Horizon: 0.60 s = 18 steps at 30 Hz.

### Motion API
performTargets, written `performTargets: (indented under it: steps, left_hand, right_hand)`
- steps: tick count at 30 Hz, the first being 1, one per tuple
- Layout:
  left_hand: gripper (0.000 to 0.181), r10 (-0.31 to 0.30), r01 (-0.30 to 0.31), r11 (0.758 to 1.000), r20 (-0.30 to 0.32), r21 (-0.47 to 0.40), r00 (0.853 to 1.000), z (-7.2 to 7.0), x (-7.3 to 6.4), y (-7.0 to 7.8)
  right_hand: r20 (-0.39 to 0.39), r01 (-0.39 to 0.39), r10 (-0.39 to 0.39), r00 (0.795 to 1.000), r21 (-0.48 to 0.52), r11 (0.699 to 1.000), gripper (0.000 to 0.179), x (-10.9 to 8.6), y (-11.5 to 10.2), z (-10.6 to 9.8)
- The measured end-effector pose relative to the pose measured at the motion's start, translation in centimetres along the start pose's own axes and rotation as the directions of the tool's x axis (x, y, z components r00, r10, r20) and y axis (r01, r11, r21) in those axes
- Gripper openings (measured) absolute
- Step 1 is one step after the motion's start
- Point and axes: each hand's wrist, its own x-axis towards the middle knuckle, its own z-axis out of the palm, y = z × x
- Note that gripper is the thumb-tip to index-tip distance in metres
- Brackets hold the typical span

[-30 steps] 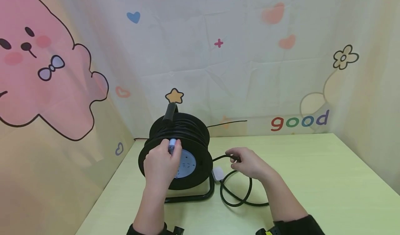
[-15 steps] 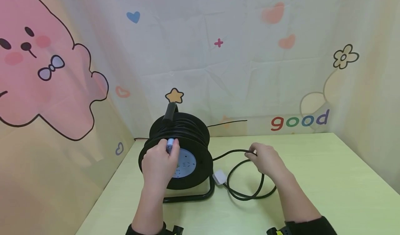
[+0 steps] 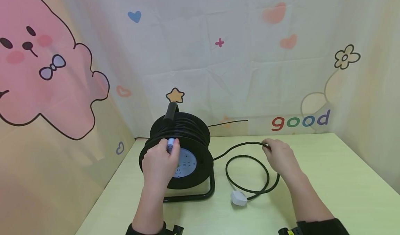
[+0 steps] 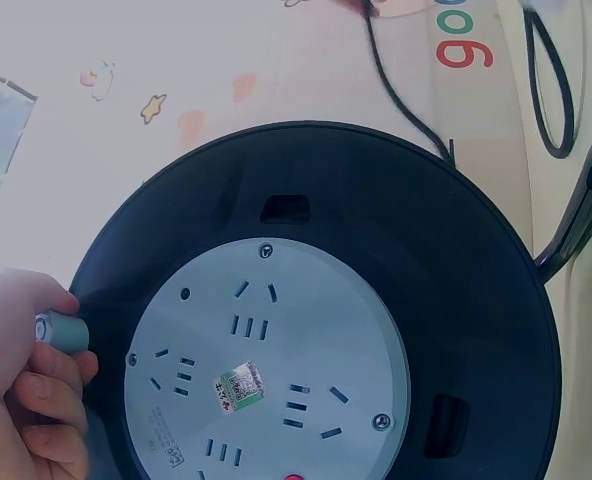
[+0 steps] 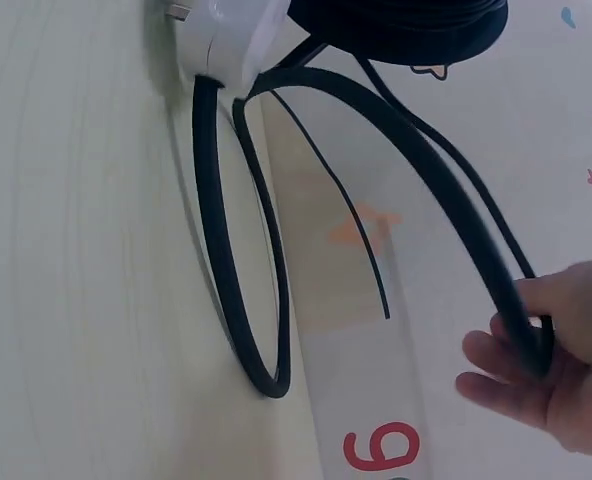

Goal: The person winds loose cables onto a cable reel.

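A black cable reel (image 3: 204, 165) stands on the table, its round face set with a pale blue socket panel (image 4: 306, 300). My left hand (image 3: 158, 162) grips the small light-blue knob (image 4: 68, 332) at the edge of that face. To the right of the reel, my right hand (image 3: 281, 157) holds the black cable (image 3: 242, 144), which runs from the reel's side into the fingers in an arc. Below the hand the cable loops over the table and ends in a white plug (image 3: 239, 198). In the right wrist view the cable (image 5: 436, 180) passes into the curled fingers.
The reel's tubular stand (image 3: 190, 197) rests on the pale green table (image 3: 328, 179), and its carrying handle (image 3: 170, 111) rises at the top. A printed cloth (image 3: 200, 61) hangs behind and at both sides. A thin black line (image 3: 228, 123) crosses its lower part.
My right hand has moved right and a little farther back, and the cable between it and the reel is longer. The plug has shifted right and nearer. The left hand has barely moved.
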Motion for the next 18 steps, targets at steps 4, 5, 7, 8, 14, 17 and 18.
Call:
performTargets:
  steps: [4,5,7,8,14,17,18]
  left_hand:
    - [0.043,-0.004,0.004,1.000,-0.003,-0.001,1.000,0.0,0.0,-0.1]
    - [0.043,-0.004,0.004,1.000,-0.003,-0.002,1.000,0.0,0.0,-0.1]
    - [0.043,-0.003,0.003,1.000,-0.002,0.000,1.000,0.1,0.0,-0.2]
    - [0.044,-0.002,0.002,1.000,-0.001,0.001,1.000,0.1,0.0,-0.2]
    - [0.043,0.000,0.000,1.000,0.000,0.010,1.000,0.0,0.0,-0.1]
    - [0.043,0.001,-0.001,1.000,0.001,0.012,1.000,0.0,0.0,0.0]
    - [0.043,0.002,-0.002,1.000,0.001,0.012,1.000,0.0,0.0,0.0]
  right_hand:
    - [0.043,-0.136,0.135,0.990,0.035,0.990,0.026,0.0,0.4,-0.2]
    - [0.054,-0.158,0.155,0.986,0.042,0.987,0.030,0.1,0.5,-0.2]
    - [0.044,-0.154,0.151,0.988,0.055,0.987,0.033,0.1,0.7,-0.3]
    - [0.030,-0.132,0.131,0.991,0.060,0.989,0.030,0.2,0.8,-0.4]
    - [-0.053,0.027,-0.022,0.998,0.077,0.997,0.023,0.3,1.6,-1.3]
    - [-0.118,0.032,-0.028,0.993,0.037,0.999,0.021,0.2,2.0,-1.5]
    - [-0.144,0.029,-0.026,0.989,0.018,0.999,0.019,0.1,2.2,-1.6]
